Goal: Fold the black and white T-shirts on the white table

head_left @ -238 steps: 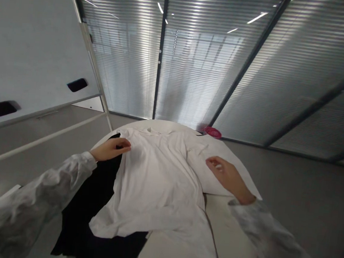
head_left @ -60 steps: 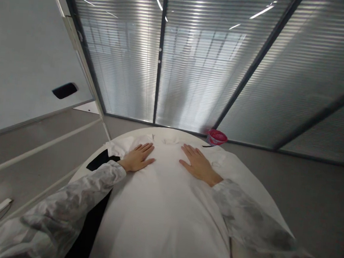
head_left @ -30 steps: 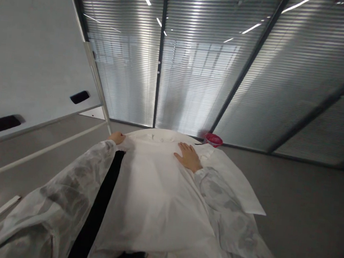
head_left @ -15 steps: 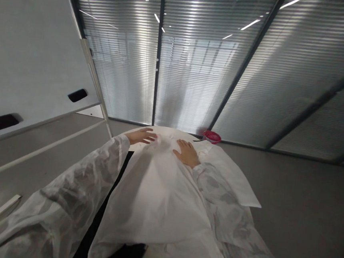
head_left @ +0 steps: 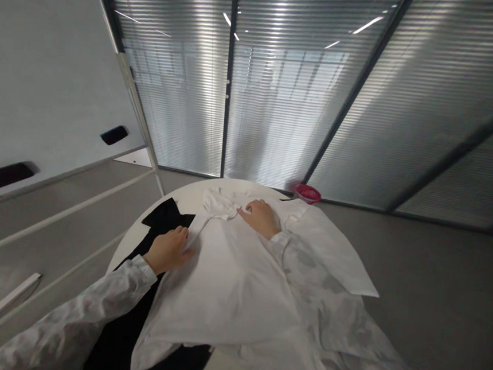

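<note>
A white T-shirt lies spread on a round white table, on top of a black garment. Its left sleeve is folded in over the chest, near the collar. My left hand rests at the shirt's left edge with its fingers curled onto the cloth. My right hand lies near the collar, fingers bent and pressing on the folded sleeve. Both arms are in translucent white sleeves.
A small red basket stands at the table's far right edge. White sheets lie on the table's right side. Glass walls with blinds stand behind the table, and a white board leans at the left.
My left hand has come back from the far collar area to the shirt's left edge, and the left sleeve now lies folded inward. My right hand stayed near the collar.
</note>
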Action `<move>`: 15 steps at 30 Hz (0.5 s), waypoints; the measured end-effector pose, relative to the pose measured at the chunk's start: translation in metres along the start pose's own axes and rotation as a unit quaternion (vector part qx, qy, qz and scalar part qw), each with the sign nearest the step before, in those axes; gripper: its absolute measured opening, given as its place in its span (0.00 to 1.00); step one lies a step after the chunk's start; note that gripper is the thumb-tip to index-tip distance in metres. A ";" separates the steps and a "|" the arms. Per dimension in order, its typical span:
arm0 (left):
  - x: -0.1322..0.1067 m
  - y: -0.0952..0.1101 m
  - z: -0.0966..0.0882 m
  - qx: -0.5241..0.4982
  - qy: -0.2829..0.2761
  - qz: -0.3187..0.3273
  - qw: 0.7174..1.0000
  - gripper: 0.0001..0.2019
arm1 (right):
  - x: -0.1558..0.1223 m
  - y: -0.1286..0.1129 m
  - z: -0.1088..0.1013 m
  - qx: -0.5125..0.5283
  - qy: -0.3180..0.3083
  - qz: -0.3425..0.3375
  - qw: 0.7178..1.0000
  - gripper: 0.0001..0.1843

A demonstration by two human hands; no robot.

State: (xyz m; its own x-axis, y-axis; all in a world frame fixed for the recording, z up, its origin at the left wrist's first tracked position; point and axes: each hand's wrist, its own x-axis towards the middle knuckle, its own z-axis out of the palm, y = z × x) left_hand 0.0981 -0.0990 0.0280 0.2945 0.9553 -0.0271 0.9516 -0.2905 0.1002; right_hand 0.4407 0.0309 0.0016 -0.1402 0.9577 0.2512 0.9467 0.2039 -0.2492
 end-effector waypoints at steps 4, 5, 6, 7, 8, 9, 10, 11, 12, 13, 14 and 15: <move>-0.033 0.002 0.000 0.036 -0.038 -0.030 0.998 0.08 | 0.021 -0.031 0.021 0.065 -0.098 0.119 0.986 0.32; -0.038 0.003 0.000 0.040 -0.046 -0.033 0.998 0.07 | 0.026 -0.035 0.027 0.094 -0.106 0.138 0.980 0.28; -0.043 0.004 -0.001 0.043 -0.052 -0.035 0.997 0.07 | 0.031 -0.037 0.032 0.120 -0.107 0.151 0.975 0.22; -0.048 0.004 -0.002 0.045 -0.055 -0.037 0.997 0.07 | 0.036 -0.038 0.036 0.143 -0.102 0.160 0.971 0.17; -0.052 0.005 -0.002 0.046 -0.057 -0.040 0.997 0.07 | 0.040 -0.038 0.040 0.160 -0.093 0.165 0.969 0.13; -0.057 0.006 -0.003 0.045 -0.060 -0.044 0.996 0.07 | 0.045 -0.037 0.042 0.172 -0.081 0.168 0.967 0.11; -0.062 0.007 -0.003 0.044 -0.061 -0.048 0.996 0.07 | 0.049 -0.035 0.044 0.182 -0.066 0.171 0.966 0.11; -0.067 0.008 -0.003 0.041 -0.063 -0.054 0.996 0.08 | 0.054 -0.033 0.045 0.195 -0.051 0.174 0.964 0.11; -0.072 0.009 -0.003 0.039 -0.065 -0.060 0.995 0.09 | 0.058 -0.031 0.045 0.211 -0.036 0.176 0.961 0.11; -0.077 0.009 -0.002 0.038 -0.068 -0.067 0.995 0.10 | 0.062 -0.029 0.045 0.229 -0.023 0.176 0.957 0.12; -0.082 0.010 -0.002 0.036 -0.072 -0.074 0.994 0.11 | 0.067 -0.027 0.046 0.249 -0.012 0.176 0.952 0.13; -0.086 0.010 -0.001 0.035 -0.077 -0.078 0.993 0.12 | 0.071 -0.025 0.046 0.269 -0.002 0.176 0.947 0.14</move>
State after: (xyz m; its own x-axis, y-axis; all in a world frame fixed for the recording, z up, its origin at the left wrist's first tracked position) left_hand 0.0821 -0.1840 0.0323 0.1484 0.9708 -0.1886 0.9888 -0.1484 0.0141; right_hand 0.3936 0.1028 -0.0175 0.1548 0.9862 0.0594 0.6502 -0.0565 -0.7577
